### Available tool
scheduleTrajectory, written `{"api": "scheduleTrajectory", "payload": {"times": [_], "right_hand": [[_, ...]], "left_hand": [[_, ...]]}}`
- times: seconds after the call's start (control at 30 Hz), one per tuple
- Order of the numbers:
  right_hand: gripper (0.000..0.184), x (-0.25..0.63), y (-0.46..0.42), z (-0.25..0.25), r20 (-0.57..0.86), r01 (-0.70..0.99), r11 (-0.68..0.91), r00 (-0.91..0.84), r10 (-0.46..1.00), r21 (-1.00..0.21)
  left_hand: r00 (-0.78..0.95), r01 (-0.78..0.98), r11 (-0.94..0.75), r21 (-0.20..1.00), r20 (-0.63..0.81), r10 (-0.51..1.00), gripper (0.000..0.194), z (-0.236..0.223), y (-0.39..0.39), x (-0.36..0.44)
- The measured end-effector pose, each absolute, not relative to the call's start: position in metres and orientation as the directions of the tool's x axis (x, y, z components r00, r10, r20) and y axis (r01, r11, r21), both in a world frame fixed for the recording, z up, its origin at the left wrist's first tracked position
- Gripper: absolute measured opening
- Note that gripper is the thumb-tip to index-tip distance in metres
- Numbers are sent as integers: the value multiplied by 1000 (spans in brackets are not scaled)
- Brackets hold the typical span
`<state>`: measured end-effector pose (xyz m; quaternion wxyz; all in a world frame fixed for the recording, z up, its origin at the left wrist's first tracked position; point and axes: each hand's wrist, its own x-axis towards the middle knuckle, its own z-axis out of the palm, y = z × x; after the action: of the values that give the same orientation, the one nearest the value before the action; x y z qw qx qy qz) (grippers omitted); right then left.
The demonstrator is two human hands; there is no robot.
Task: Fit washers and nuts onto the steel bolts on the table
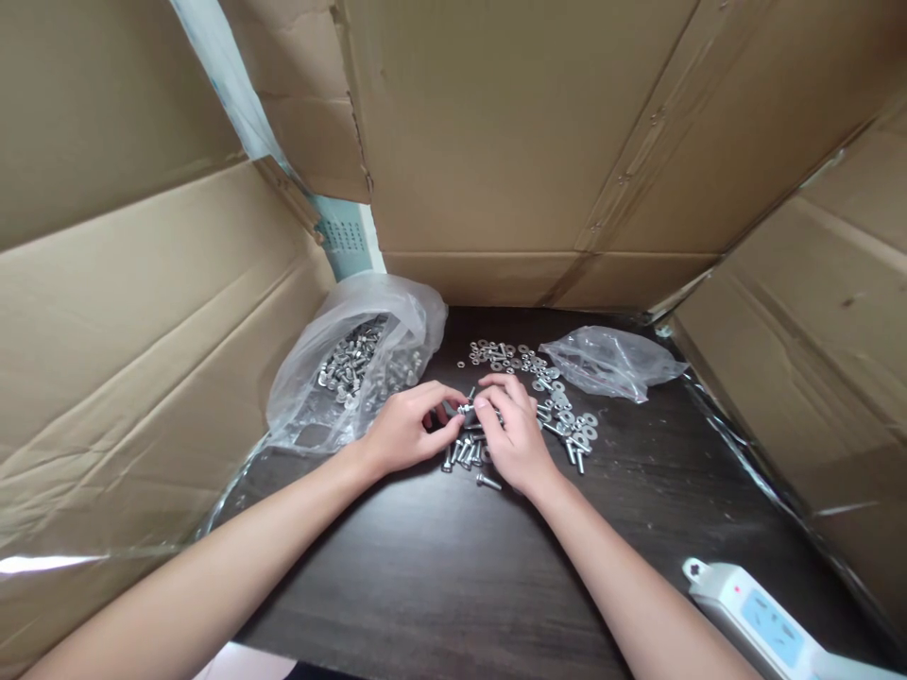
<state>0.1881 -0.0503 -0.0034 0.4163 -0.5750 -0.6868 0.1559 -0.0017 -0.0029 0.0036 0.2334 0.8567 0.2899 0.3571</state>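
L forearm (265, 552) nr bag (418, 300) w/ bolts (349, 366)

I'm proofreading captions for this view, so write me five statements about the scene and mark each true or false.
1. The left hand pinches a small metal fastener. True.
2. Both hands wear gloves. False: the left hand and the right hand are bare.
3. Washers lie loose on the dark tabletop. True.
4. The larger plastic bag is on the picture's right. False: it is on the left, with metal pieces inside.
5. A power strip lies at the lower right. True.
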Motion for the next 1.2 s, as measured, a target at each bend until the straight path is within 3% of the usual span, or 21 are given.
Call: {"api": "scheduleTrajectory", "payload": {"times": [0.07, 0.2, 0.3, 0.4, 0.53, 0.67, 0.83, 1.0, 1.2], "right_hand": [[31, 187, -50, -3, 384, 673, 288, -7, 923, -681], [9, 188, -51, -3, 442, 660, 336, -7, 897, -672], [27, 188, -52, -4, 463, 649, 342, 18, 886, -679], [14, 188, -51, -5, 424, 685, 291, 28, 905, -668], [14, 186, -51, -5, 394, 764, 269, -20, 919, -587], [14, 184, -52, -5, 409, 794, 284, -50, 911, -537], [16, 184, -52, -5, 426, 776, 289, -29, 904, -560], [16, 184, -52, -6, 420, 765, 279, -13, 908, -581], [17, 185, -51, -5, 415, 743, 291, -20, 909, -602]], "left_hand": [[581, 330, -723, 607, 473, 662, 17, 4, -3, -2], [578, 322, -723, 612, 478, 662, 17, 5, -4, -2], [577, 317, -723, 613, 480, 660, 16, 5, -4, -1], [578, 323, -727, 606, 482, 658, 13, 3, -3, -1], [582, 366, -722, 587, 461, 670, 14, 2, -1, -2], [601, 423, -723, 546, 428, 675, 23, 9, -2, -6], [705, 492, -746, 449, 297, 644, 38, 21, -8, -12], [742, 502, -735, 456, 210, 637, 28, 19, -9, -11], [709, 502, -697, 511, 218, 671, 19, 10, -5, -9]]}}
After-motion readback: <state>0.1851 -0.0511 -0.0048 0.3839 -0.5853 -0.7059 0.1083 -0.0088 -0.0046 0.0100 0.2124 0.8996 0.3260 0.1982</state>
